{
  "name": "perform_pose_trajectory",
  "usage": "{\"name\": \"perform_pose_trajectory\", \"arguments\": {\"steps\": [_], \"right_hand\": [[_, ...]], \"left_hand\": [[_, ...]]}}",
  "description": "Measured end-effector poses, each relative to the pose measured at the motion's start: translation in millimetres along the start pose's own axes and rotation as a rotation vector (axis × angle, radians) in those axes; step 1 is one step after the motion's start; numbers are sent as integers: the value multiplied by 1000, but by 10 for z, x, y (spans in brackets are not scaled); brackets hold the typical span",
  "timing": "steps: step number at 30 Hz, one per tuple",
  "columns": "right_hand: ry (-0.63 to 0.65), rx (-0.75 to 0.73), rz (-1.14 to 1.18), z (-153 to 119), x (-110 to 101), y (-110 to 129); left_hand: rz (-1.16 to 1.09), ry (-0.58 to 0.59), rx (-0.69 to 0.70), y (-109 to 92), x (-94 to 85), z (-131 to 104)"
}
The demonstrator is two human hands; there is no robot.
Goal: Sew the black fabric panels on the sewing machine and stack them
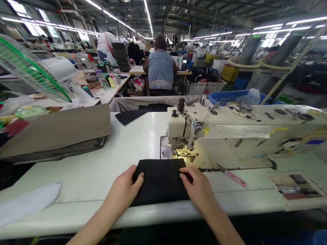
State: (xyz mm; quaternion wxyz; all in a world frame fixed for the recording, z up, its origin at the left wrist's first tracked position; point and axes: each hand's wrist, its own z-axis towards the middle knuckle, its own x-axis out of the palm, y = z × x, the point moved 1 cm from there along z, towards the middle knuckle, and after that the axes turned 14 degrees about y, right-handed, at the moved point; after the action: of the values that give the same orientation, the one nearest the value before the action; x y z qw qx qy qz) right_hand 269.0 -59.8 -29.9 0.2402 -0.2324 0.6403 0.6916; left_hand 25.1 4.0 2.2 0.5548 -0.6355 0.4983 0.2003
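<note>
A folded piece of black fabric (161, 182) lies on the pale table just in front of the sewing machine (222, 126). Its far edge is close to the lit needle area, short of the presser foot. My left hand (127, 185) grips the fabric's left edge, thumb on top and fingers curled at the side. At the right edge my right hand (197, 182) pinches the fabric near its far corner between thumb and fingers. Pink-handled scissors (232, 176) lie to the right of my right hand.
A stack of grey-brown fabric (59, 130) and a green-rimmed fan (30, 68) stand at the left. A white strip (20, 209) lies near left. More dark fabric (130, 115) rests behind. A tool tray (299, 186) is at right. A person (160, 68) sits ahead.
</note>
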Motion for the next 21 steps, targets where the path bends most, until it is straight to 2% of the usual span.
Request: {"name": "perform_pose_trajectory", "arguments": {"steps": [5, 11, 21], "right_hand": [[-3, 17, -25, 55, 6, 13], [19, 47, -27, 90, -15, 33], [-2, 84, -36, 105, -4, 28]], "left_hand": [[22, -45, -52, -33, 28, -1], [107, -15, -94, -94, -11, 33], [109, -27, -85, -102, -12, 56]]}}
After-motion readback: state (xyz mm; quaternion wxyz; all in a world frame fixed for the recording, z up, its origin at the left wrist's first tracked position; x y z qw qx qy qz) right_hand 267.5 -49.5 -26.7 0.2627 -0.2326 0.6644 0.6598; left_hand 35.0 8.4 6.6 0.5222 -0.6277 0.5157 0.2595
